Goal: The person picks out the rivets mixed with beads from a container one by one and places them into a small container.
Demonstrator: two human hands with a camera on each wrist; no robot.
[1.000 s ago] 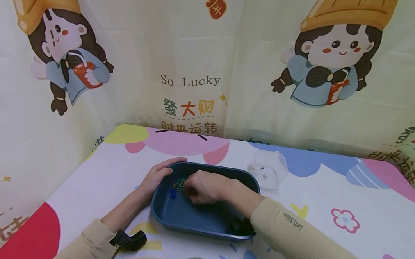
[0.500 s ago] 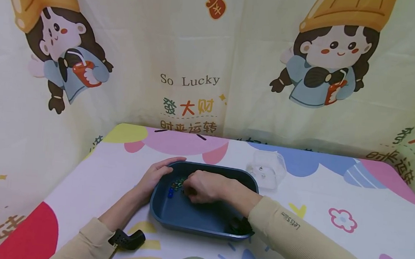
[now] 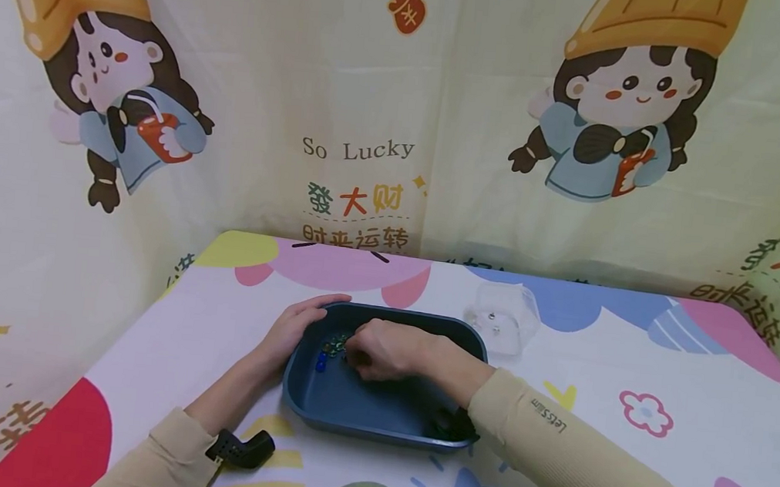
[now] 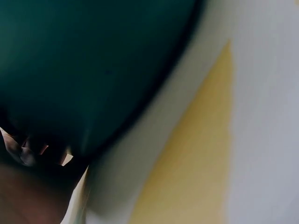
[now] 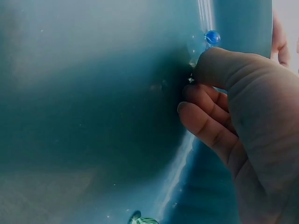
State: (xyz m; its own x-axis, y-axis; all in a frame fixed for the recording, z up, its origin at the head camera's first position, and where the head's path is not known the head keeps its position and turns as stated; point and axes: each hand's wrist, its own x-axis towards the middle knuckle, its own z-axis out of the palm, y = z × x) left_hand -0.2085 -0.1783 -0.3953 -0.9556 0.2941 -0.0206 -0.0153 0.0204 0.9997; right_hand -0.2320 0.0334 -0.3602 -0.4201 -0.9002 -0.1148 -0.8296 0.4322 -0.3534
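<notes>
A dark blue plastic basin sits on the table, with my left hand gripping its left rim, thumb over the edge. My right hand reaches down inside, its fingers curled near the floor. In the right wrist view, thumb and fingertips pinch at a small shiny bead, mostly hidden between them. Green and clear glass marbles lie close to these fingers, in the basin's left part. A blue marble rests just beyond the thumb, and a green-streaked marble is at the bottom edge.
Behind the basin's right corner stands a clear plastic box with a few small silvery balls in it. A black wrist camera is strapped to the left wrist. The patterned tablecloth meets a printed curtain at the back.
Both hands and the basin stay in place. One second ago the blue marbles lay spread a little; now they sit in a closer group by the basin's left wall.
</notes>
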